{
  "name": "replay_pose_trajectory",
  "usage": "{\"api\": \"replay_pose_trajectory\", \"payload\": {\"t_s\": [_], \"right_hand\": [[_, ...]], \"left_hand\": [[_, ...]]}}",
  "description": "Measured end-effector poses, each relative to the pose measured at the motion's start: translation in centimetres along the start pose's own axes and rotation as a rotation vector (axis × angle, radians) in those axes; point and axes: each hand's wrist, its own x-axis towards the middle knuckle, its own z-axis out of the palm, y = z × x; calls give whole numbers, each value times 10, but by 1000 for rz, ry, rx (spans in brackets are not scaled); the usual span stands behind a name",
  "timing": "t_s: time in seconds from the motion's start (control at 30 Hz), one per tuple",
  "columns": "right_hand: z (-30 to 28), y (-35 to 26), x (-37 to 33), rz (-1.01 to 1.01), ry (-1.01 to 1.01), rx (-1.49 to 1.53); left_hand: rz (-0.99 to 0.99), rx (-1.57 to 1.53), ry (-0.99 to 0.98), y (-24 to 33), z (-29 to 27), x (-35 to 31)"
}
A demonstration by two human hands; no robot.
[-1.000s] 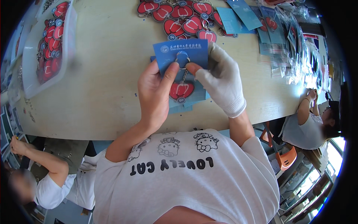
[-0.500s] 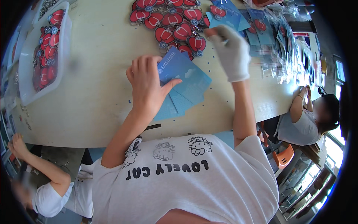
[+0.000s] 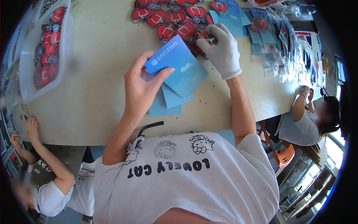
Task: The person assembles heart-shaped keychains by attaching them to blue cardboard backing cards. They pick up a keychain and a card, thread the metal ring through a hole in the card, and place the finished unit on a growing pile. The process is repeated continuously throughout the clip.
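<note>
A bare left hand [image 3: 143, 80] grips a tilted blue card [image 3: 182, 71] between thumb and fingers over a pale table [image 3: 100, 74], with at least 2 loose cards [image 3: 166, 106] lying below it. The right hand [image 3: 223, 52], in a white glove with fingertips exposed, curls its fingers at the edge of a pile of red keychains [image 3: 175, 16] at the far side of the table; whether it has hold of 1 cannot be told.

The pile looks like the likeliest source of trouble: chains and rings lie heaped together, so lifting 1 keychain could drag others along, and the glove's cloth might snag on metal. The card, pinched near its left side, could bend or slip if the thumb presses unevenly, and a low sweep of the wrist could scatter the loose cards.

The left fingertips are hidden behind the card, as is its reverse; an edge beneath suggests 2 cards in the grip, though that is unclear. The right palm is turned out of sight. The top of the frame cuts off the pile, while glare washes out the clear bags [image 3: 294, 48] at right.
</note>
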Motion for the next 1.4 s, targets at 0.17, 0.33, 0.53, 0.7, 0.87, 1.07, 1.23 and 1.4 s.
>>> {"api": "replay_pose_trajectory", "payload": {"t_s": [0.17,0.33,0.53,0.7,0.87,1.07,1.23,1.4], "right_hand": [[-31,-5,-6,40,22,793],[-43,-10,-10,-43,-134,1145],[-31,-64,-30,203,-276,895],[-20,-82,-36,223,-143,793],[-15,-85,-40,249,-84,872],[-11,-73,-39,-29,126,355],[-1,-71,-47,112,-34,564],[-2,-72,-52,203,-154,590]], "left_hand": [[-108,-208,82,18,-5,4],[225,467,69,19,-17,8],[-64,-324,-28,35,-10,1],[-159,-647,11,30,-3,-4],[-114,-690,113,28,11,-5],[-42,-714,127,31,17,-7],[37,-649,162,28,20,-3],[-74,-715,177,36,21,-9]]}}
